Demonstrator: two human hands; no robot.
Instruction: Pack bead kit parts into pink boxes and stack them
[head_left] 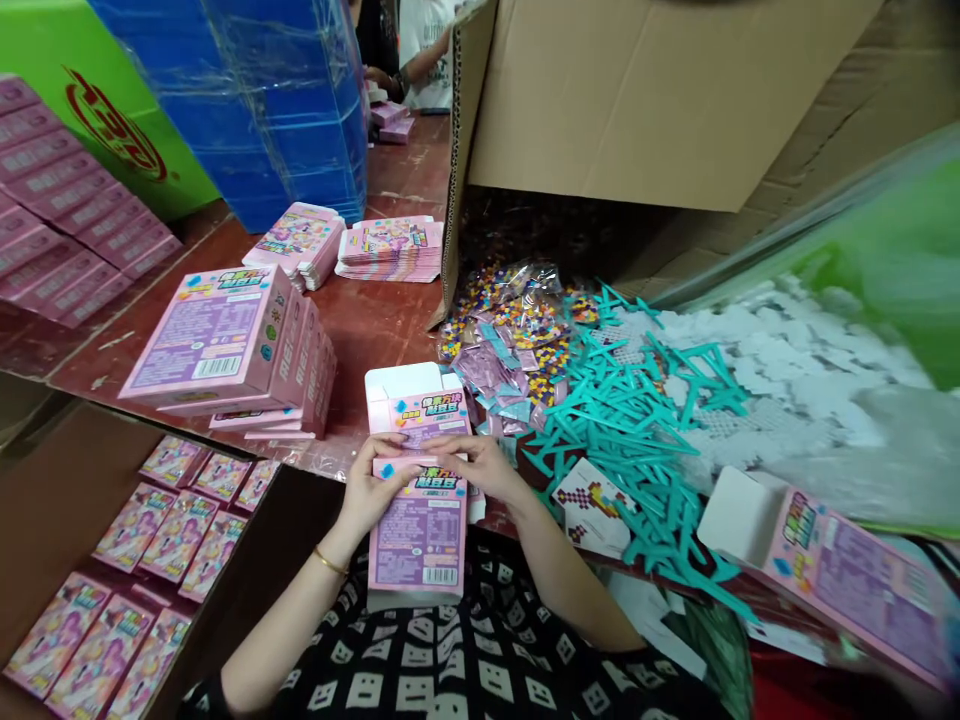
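A small pink and purple cardboard box [417, 540] is held close to my body at the table's front edge, its printed back facing up. My left hand [376, 487] grips its upper left corner, with the thumb on the printed face. At the upper right corner my right hand [486, 468] is closed on the same box, fingers along the top end. Just beyond my fingers lies another pink carton [420, 405] with a white flap standing out; my hands cover its lower part. What is inside the held box is hidden.
Stacked pink boxes [225, 340] and flat cartons [390, 248] stand to the left. An open carton [82, 640] below holds boxes. Right are teal plastic pieces [622, 420], bead packets [525, 310], white pieces [795, 370] and an open pink box [847, 570]. A person's arm [427, 62] shows behind.
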